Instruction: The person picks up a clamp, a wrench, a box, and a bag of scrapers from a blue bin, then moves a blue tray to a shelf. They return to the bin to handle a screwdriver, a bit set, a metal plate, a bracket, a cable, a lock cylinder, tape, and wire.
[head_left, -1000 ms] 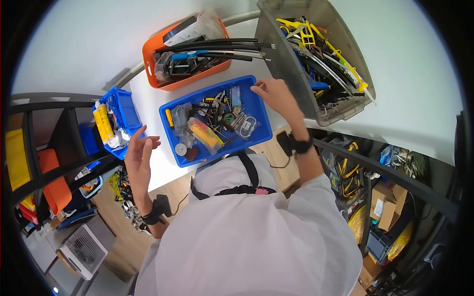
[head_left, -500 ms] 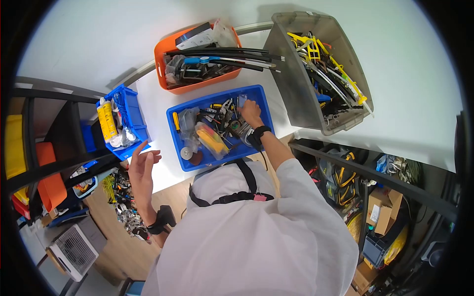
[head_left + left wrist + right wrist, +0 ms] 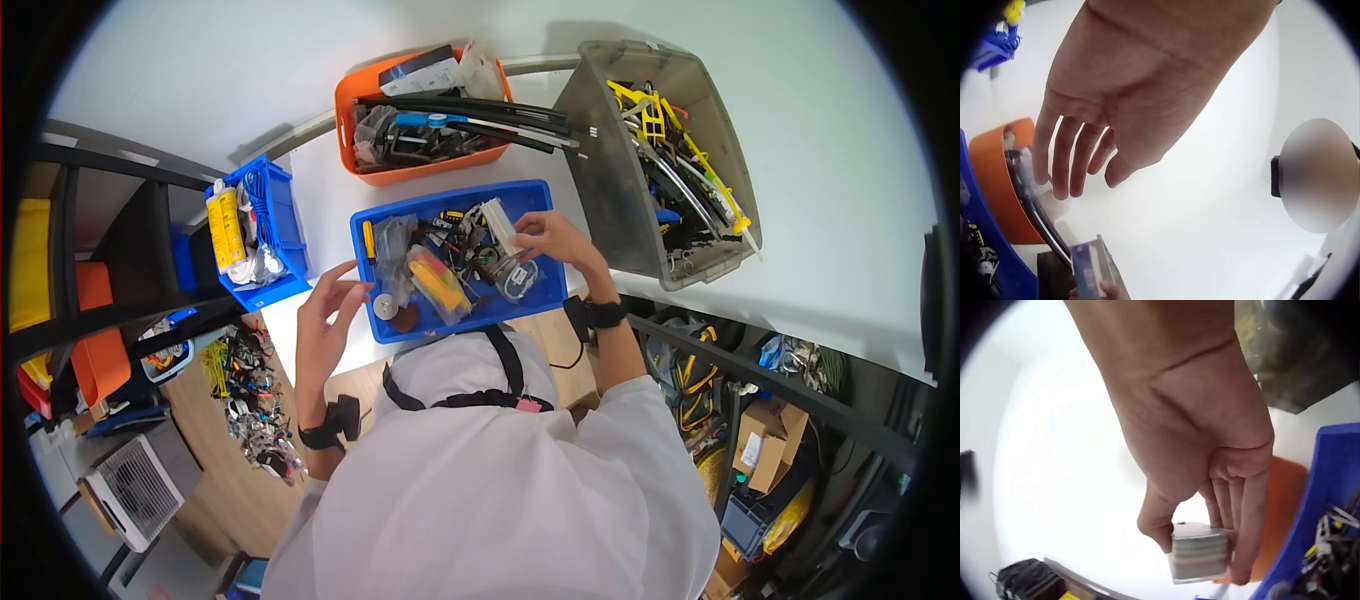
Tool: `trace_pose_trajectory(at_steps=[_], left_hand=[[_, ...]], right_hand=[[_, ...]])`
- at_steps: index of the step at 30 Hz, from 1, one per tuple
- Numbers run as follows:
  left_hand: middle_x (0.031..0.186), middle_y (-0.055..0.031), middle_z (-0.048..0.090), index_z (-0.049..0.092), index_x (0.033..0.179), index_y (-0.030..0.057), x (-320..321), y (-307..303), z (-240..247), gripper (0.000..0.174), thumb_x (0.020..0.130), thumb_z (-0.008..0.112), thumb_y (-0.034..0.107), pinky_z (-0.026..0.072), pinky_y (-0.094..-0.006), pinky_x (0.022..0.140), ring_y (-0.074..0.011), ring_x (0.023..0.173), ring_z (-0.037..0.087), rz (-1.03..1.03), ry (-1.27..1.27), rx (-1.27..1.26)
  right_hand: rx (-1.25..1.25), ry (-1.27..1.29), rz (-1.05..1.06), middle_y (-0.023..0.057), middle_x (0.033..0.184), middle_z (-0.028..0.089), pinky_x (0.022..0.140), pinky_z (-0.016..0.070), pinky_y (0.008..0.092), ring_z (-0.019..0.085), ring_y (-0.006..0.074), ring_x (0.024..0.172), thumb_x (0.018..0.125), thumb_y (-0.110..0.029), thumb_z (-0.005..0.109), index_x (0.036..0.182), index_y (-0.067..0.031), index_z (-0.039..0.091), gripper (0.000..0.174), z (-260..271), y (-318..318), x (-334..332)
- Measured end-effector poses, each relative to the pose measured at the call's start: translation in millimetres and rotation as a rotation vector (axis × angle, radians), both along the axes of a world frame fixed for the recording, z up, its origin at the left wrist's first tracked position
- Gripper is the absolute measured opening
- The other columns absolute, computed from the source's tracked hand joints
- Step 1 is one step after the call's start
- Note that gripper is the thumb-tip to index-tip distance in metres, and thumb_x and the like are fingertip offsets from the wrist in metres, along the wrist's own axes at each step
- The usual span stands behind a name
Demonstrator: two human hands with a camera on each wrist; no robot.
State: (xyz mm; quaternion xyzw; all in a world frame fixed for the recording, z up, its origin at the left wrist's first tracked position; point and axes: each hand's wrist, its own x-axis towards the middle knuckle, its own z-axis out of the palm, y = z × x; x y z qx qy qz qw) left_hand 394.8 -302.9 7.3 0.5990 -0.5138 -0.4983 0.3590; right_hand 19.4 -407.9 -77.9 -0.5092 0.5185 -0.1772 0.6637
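Head: your right hand (image 3: 562, 243) has a small clear case (image 3: 498, 222) over the blue tray (image 3: 538, 200). Your left hand (image 3: 326, 315) is by the tray's left side, holding nothing.

Left wrist: fingers apart, loosely bent; case shows a blue-and-white face.

Right wrist: thumb and fingers clamped on case, layers visible inside.

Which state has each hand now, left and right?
Left hand: open, holding nothing.
Right hand: closed, pinching a small box between thumb and fingers.
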Motion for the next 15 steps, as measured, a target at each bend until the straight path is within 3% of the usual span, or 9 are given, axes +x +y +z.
trace_pose_trajectory(at_steps=[4,7,10,13,15], left_hand=[[0.11,-0.0109,0.071,0.054,0.137,0.0046,-30.6,-17.2,22.1,0.041,0.097,0.063,0.013,0.0532,-0.0294,0.087,-0.0176,0.094,0.07,-0.156,0.031,-0.014],[0.12,-0.0119,0.068,0.052,0.14,0.0062,-49.3,-28.7,43.8,0.049,0.094,0.067,0.011,0.0532,-0.0314,0.09,-0.0183,0.101,0.068,-0.254,0.093,-0.061],[0.131,-0.0118,0.061,0.049,0.143,0.0059,-52.5,-30.3,51.4,0.054,0.093,0.069,0.015,0.0523,-0.0356,0.095,-0.0186,0.11,0.063,-0.349,0.153,-0.11],[0.133,-0.0102,0.06,0.05,0.142,0.004,-47.4,-25.2,51.4,0.057,0.091,0.072,0.016,0.053,-0.0361,0.095,-0.0195,0.113,0.062,-0.368,0.305,-0.056],[0.125,-0.009,0.064,0.053,0.141,0.0058,-46.2,-21.7,56.1,0.06,0.086,0.076,0.009,0.0539,-0.0323,0.091,-0.0172,0.108,0.064,-0.28,0.337,-0.035]], right_hand=[[0.046,-0.219,0.116,0.015,0.09,0.072,0.074,0.0602,0.0295,0.072,0.0186,0.08,0.088,-0.016,0.073,0.107,0.0118,0.064,0.035,64.8,13.2,19.2],[0.052,-0.299,0.312,0.011,0.096,0.074,0.077,0.0527,0.0248,0.066,0.0112,0.082,0.087,-0.019,0.074,0.115,0.0074,0.066,0.039,94.2,19.4,33.1],[0.157,-0.439,0.377,0.0102,0.096,0.074,0.077,0.0527,0.0252,0.066,0.0112,0.081,0.086,-0.019,0.074,0.116,0.0055,0.067,0.039,119.0,21.4,47.6],[0.055,-0.342,0.367,0.0094,0.095,0.074,0.075,0.0535,0.0259,0.067,0.0115,0.081,0.085,-0.021,0.076,0.113,0.0041,0.069,0.039,124.0,25.4,57.6],[-0.039,-0.261,0.346,0.0094,0.095,0.074,0.074,0.0536,0.0261,0.067,0.0116,0.08,0.083,-0.023,0.077,0.112,0.0031,0.069,0.039,134.2,30.4,64.1]])
